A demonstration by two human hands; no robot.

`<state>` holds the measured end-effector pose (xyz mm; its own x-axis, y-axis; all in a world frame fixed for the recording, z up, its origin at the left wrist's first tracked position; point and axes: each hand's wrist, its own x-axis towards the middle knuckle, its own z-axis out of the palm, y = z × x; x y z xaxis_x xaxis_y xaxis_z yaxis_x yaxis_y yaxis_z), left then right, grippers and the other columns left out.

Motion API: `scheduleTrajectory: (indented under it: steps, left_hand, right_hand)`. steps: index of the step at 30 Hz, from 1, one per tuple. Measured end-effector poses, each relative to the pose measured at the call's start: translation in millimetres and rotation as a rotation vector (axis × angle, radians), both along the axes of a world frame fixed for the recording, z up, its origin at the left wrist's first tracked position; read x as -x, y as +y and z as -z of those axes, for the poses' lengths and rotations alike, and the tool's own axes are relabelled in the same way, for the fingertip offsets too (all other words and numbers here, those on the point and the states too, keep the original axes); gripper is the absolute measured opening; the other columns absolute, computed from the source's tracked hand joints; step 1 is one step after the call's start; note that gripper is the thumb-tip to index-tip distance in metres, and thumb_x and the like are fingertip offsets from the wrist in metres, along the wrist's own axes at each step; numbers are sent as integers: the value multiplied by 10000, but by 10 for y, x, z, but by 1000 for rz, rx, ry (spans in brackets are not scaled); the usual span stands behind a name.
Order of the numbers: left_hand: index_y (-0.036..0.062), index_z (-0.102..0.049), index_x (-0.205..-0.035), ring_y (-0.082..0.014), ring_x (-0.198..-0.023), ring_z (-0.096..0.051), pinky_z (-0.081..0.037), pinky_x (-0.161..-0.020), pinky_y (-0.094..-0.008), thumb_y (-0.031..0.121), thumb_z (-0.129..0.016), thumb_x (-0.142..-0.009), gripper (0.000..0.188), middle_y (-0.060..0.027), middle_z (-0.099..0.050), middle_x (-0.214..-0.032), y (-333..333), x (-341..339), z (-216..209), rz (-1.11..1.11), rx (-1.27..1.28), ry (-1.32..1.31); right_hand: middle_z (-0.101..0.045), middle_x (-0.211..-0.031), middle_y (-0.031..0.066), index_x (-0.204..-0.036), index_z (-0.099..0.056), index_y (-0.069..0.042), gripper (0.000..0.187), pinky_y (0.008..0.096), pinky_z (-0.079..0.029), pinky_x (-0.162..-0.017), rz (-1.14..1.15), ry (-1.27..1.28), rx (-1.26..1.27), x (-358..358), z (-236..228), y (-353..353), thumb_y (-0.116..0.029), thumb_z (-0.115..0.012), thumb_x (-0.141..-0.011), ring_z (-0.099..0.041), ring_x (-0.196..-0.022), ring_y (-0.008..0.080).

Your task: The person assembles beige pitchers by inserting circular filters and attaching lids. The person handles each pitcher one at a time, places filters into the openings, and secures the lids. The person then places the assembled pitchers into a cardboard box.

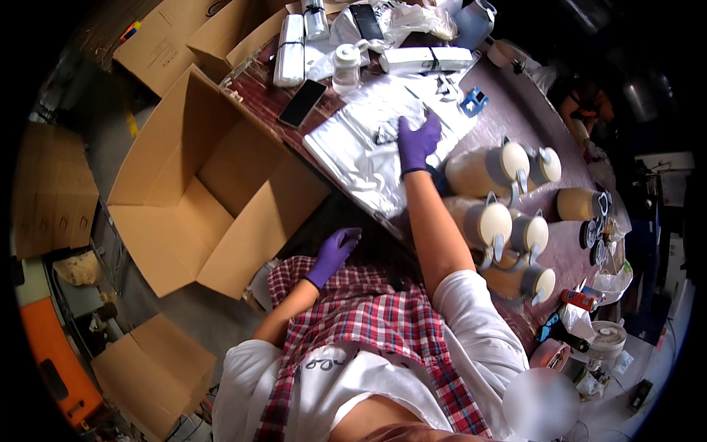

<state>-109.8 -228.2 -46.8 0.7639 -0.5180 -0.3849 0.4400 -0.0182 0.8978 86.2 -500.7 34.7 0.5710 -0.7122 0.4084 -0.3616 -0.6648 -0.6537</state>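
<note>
My right hand (pixel 418 142), in a purple glove, reaches over a stack of shiny clear plastic bags (pixel 361 151) on the dark red table. Its fingers touch or hover just above the top bag, with thumb and fingers apart. My left hand (pixel 335 256), gloved likewise, hangs in front of the checked apron beside the table's near edge. It holds nothing, its fingers loosely bent and apart from the thumb. To the left of it stands a large open cardboard box (pixel 221 199). Right of my right forearm lie several cream and grey jugs (pixel 479 171) with handles.
A black phone (pixel 303 103), a clear bottle (pixel 346 68), a tied white bundle (pixel 427 60) and a small blue item (pixel 474 102) lie around the bags. Another carton (pixel 155 376) is at lower left. Another person's arm (pixel 571 110) shows beyond the table's far right side.
</note>
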Motion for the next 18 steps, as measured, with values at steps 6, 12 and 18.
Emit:
scheduleTrajectory:
  steps: [6,12,18]
  left_hand:
    - [19,-653,-1177,-48,-840,-563,-466,-742,-204,53,-623,-968,213,10,-664,-1023,-10,-1147,-407,-18,106,-27]
    - [55,-653,-1131,-5,-722,-498,-393,-622,-170,61,-645,-973,158,48,-633,-932,-300,-1940,-389,-22,226,39]
    - [51,-661,-1103,-5,-697,-493,-379,-601,-162,47,-639,-974,131,44,-637,-898,-99,-1979,-307,93,219,119]
  right_hand:
    - [-720,-795,102,-1075,-688,42,337,328,-507,-695,-279,104,-465,-164,334,-470,-188,-737,-834,-655,-714,207]
    - [-666,-762,22,-943,-678,-37,71,226,-462,-616,54,-283,-851,217,76,-324,-103,-704,-937,-593,-650,87]
    - [-702,-916,32,-969,-666,-13,76,248,-501,-728,-112,-97,-647,360,-141,-364,-69,-698,-928,-638,-815,103]
